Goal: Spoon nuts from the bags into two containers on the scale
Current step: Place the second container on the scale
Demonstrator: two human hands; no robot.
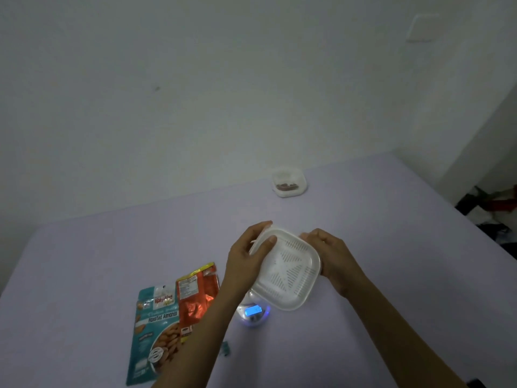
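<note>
A white square container (288, 268) with a slotted strainer insert is held tilted above the scale (253, 313), whose blue display glows. My left hand (246, 259) grips the container's left edge, thumb on the rim. On the opposite side my right hand (330, 253) holds its right edge. Left of the scale lie a teal roasted almonds bag (155, 326) and an orange foil bag (197, 295), flat on the table. A second white container (289, 183) with brown nuts inside stands farther back. No spoon is visible.
The lilac table (112, 247) meets a white wall at the back. Its right edge runs diagonally, with dark clutter (489, 205) on the floor beyond. A small teal scrap (225, 350) lies near my left forearm.
</note>
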